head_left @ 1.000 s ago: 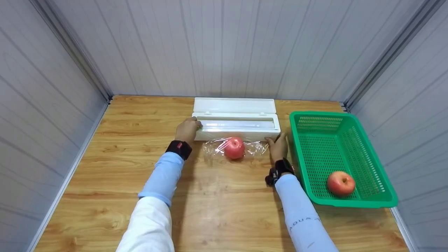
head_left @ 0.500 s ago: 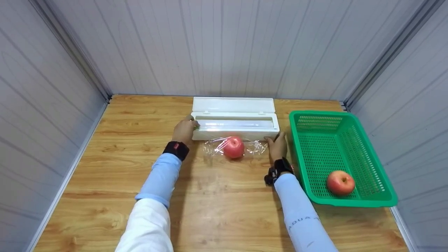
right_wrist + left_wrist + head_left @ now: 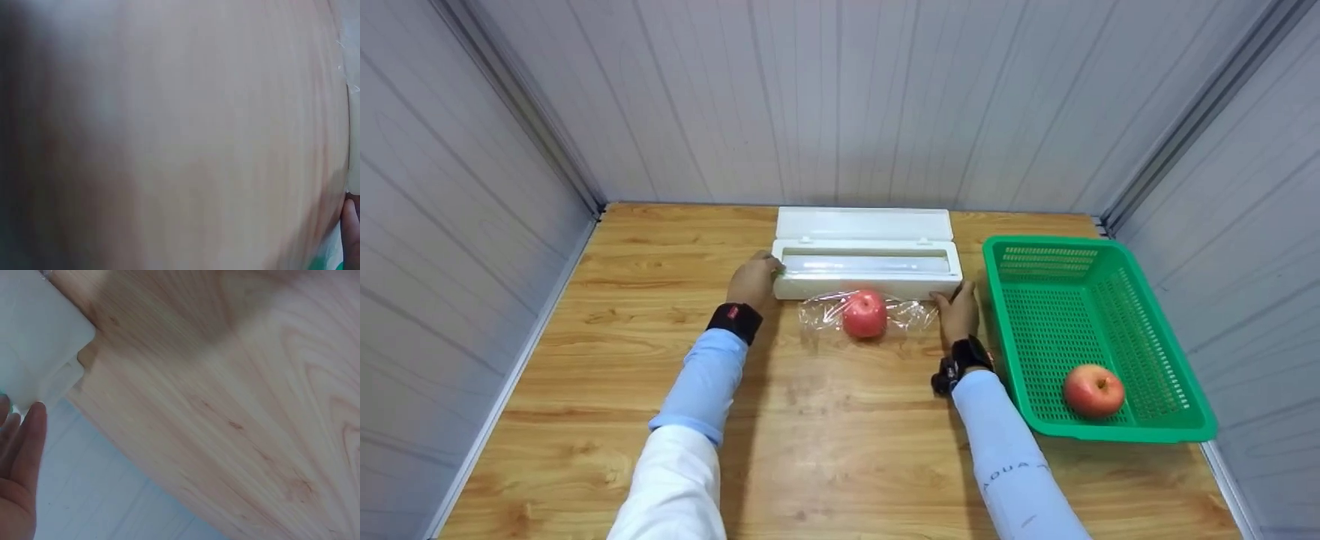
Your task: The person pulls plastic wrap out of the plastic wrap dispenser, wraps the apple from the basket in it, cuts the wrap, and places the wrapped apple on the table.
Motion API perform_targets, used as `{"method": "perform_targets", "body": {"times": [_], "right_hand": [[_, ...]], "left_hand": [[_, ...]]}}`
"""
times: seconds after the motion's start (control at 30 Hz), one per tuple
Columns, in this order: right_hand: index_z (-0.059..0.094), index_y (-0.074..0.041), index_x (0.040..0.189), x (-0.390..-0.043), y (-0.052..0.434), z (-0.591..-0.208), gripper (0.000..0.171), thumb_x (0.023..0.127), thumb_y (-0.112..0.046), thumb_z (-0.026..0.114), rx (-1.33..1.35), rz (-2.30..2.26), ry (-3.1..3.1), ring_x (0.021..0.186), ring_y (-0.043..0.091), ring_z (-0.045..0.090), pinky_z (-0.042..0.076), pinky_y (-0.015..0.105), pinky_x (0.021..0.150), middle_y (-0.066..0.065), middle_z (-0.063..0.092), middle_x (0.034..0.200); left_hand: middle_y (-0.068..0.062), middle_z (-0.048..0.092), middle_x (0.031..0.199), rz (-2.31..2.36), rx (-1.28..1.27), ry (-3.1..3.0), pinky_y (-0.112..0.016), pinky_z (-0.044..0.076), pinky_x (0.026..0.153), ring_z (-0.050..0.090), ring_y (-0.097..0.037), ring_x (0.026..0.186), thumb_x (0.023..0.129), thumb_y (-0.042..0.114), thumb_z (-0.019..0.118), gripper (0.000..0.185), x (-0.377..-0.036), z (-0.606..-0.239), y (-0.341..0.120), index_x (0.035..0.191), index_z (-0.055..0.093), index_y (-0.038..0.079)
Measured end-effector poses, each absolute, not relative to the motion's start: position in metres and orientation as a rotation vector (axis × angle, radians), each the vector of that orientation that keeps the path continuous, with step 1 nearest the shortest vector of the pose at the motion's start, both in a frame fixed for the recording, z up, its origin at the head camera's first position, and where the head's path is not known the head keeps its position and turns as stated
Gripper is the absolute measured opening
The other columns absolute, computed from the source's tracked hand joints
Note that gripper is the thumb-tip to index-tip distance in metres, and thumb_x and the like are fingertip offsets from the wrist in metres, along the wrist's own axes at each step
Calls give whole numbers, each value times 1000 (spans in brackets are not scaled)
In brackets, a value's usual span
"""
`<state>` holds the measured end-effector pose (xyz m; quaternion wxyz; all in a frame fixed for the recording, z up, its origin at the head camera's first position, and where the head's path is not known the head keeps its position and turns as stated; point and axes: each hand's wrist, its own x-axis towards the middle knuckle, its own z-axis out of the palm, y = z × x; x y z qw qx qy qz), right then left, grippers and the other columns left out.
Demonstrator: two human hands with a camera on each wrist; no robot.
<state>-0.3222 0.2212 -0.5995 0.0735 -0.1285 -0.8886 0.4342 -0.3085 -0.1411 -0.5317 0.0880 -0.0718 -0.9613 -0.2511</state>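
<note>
A red apple [image 3: 865, 314] is seen lying on a sheet of clear cling film [image 3: 821, 313], which is spread on the wooden table [image 3: 825, 420] just in front of a white film dispenser box [image 3: 867, 264]. The box's lid is folded back toward the wall, and the roll inside is exposed. The film is drawn out from the front edge of the box and is crinkled on both sides of the apple.

The left hand [image 3: 753, 280] is placed at the left end of the box, with its fingers curled over the corner; in the left wrist view a fingertip is seen just beside the box's white corner [image 3: 39, 337]. The right hand [image 3: 958, 311] is set at the right front corner of the box, beside the right edge of the film; whether its fingers pinch the film or merely rest there cannot be told, and the right wrist view is too blurred to settle it.

Black wrist straps are worn on both arms. On the light right sleeve [image 3: 1012, 465] the letters "AQUA" can be read.

To the right, well apart from the film, a green perforated basket [image 3: 1147, 277] is placed, and a second red apple [image 3: 1093, 391] is held in its near corner.
</note>
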Motion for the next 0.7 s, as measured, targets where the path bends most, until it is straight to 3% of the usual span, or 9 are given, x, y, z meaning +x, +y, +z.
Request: {"method": "perform_targets", "body": {"times": [0.23, 0.33, 0.57, 0.7], "right_hand": [[32, 6, 128, -317, 220, -580, 57, 90, -23, 63, -324, 1337, -2756, 113, 41, 53, 42, 49, 93, 31, 54, 119], [28, 7, 130, -313, 219, -575, 57, 90, -20, 59, -257, 1422, -2749, 110, 40, 51, 41, 48, 93, 30, 51, 117], [19, 6, 139, -308, 222, -572, 73, 87, -17, 64, -173, 1728, -2617, 131, 38, 39, 34, 46, 109, 31, 38, 139], [28, -5, 134, -362, 256, -658, 81, 76, -36, 76, -124, 1727, -2513, 112, 25, 53, 46, 32, 92, 19, 51, 124]], "left_hand": [[-17, 63, 112, -601, -309, -2805, -45, 52, 84, 62, -35, 100, 86, 14, 68, 29, -305, -533, -135, 114, 65, 6], [-16, 64, 104, -569, -430, -2738, -45, 51, 84, 61, -34, 97, 84, 14, 71, 24, -304, -540, -134, 105, 68, 4], [-12, 64, 97, -520, -508, -2644, -43, 49, 81, 58, -31, 92, 79, 13, 74, 18, -305, -551, -134, 95, 68, 5], [-13, 63, 97, -545, -538, -2567, -45, 48, 83, 58, -32, 92, 80, 6, 72, 14, -303, -552, -131, 93, 68, 4]]}}
